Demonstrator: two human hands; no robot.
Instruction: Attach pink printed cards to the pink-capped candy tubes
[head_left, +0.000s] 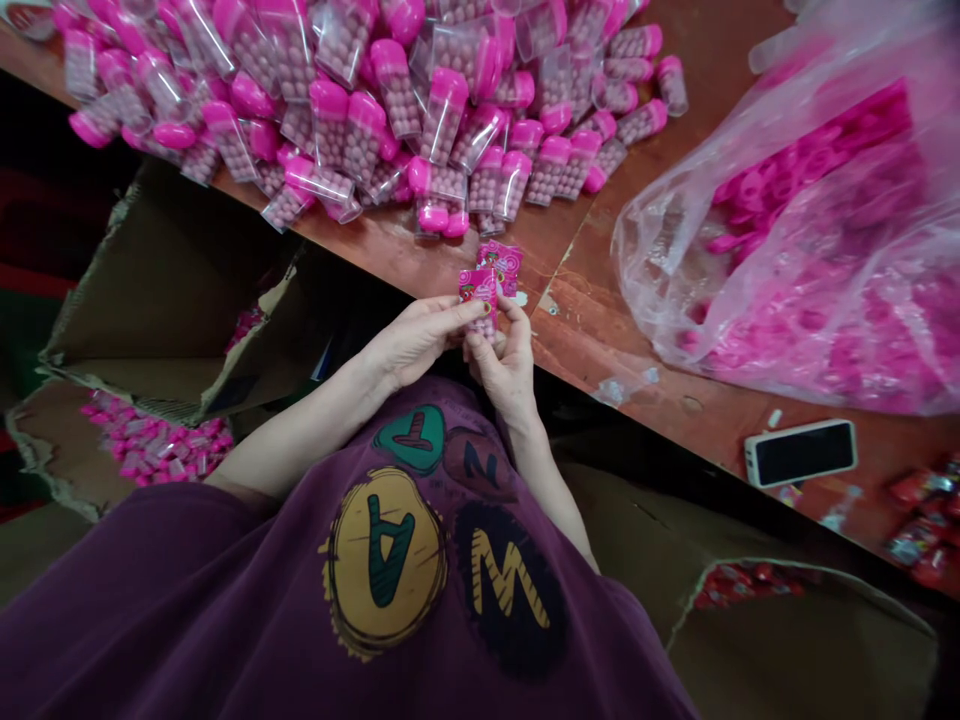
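Observation:
Just over the table's near edge, my left hand (420, 338) and my right hand (508, 367) are closed together on one small candy container (482, 322). Pink balls show in its lower part, and a bright pink printed label (475, 285) covers its upper part. My left thumb presses on the label, while the right fingers pinch the container's right side and lower end. Fingers hide part of it. Right behind, another pink printed label (506, 260) lies on the table, perhaps more than one.
Clear candy containers with pink lids (442, 115) heap across the wooden table (581, 330). Right of them lie a plastic bag of pink parts (795, 240), a phone (801, 452) and red packets (930, 515). Below stand cardboard boxes, one holding pink-lidded containers (161, 440).

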